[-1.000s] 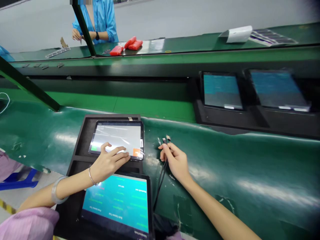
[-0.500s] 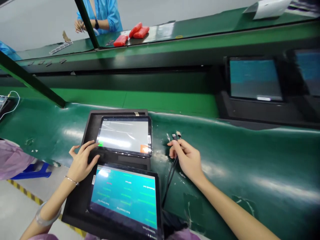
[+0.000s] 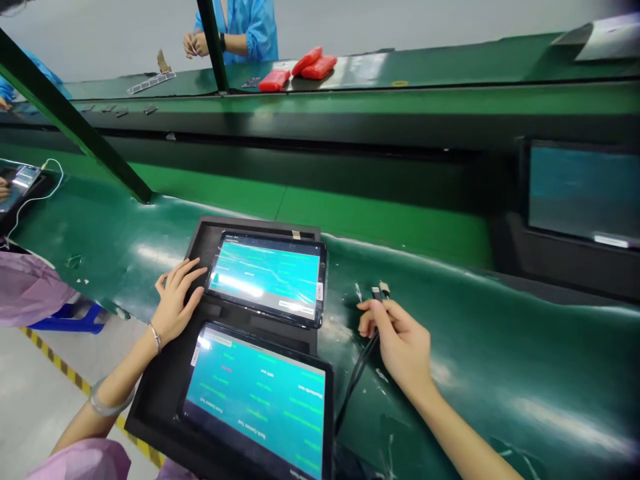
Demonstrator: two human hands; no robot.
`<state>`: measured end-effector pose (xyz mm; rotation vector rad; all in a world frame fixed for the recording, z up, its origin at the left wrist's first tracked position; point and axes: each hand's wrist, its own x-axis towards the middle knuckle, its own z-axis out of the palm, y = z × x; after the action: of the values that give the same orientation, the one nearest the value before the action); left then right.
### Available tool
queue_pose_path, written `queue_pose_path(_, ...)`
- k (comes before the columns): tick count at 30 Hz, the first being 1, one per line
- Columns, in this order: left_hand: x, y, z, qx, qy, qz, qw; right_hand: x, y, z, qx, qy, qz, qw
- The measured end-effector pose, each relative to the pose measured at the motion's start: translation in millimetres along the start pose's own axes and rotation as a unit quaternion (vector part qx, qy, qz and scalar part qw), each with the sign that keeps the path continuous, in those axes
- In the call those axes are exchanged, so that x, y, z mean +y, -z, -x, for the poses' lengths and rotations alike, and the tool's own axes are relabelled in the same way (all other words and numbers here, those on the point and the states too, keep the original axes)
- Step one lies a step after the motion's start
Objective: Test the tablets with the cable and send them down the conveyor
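My left hand (image 3: 175,300) lies open on the black foam tray (image 3: 200,250), its fingertips just left of the upper tablet (image 3: 265,280). That tablet's screen shows a teal page with green lines. Below it in the same tray lies a second tablet (image 3: 255,400), showing a teal list of green and red text. My right hand (image 3: 400,337) is over the green belt to the right of the tray, pinching black cables (image 3: 360,370). Their small connector ends (image 3: 377,290) stick up above my fingers.
A green belt (image 3: 500,360) runs under the tray. Another tablet in a black holder (image 3: 580,193) stands at the right. A green post (image 3: 70,107) crosses the left. Across the line, a person in a blue smock (image 3: 240,27) works beside red packets (image 3: 315,67).
The upper tablet's screen has changed from pale grey to teal. My left hand has moved off that screen to the tray's left side. The whole view has shifted right.
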<state>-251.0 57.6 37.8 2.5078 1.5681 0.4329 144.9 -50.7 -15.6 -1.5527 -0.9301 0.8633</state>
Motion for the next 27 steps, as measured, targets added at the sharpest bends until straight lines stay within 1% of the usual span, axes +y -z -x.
queue_pose_path(5,2,-3.3,-22,-0.005,-0.032,-0.014,0.999,3,4,-1,0.002,0.006,0.007,1.000)
queue_pose_path(8,4,-3.6,-29,0.003,-0.048,-0.018,0.999,1,4,-2,0.008,0.007,0.015,1.000)
queue_pose_path(13,5,-1.8,-26,0.025,-0.052,-0.023,0.998,-2,4,-2,0.010,0.001,0.015,1.000)
queue_pose_path(17,5,-0.7,-26,0.025,-0.048,-0.027,0.998,-4,4,-1,0.012,-0.001,0.019,1.000)
queue_pose_path(27,6,-1.7,-29,0.023,-0.070,-0.054,0.996,-4,3,-2,0.010,-0.001,0.006,1.000)
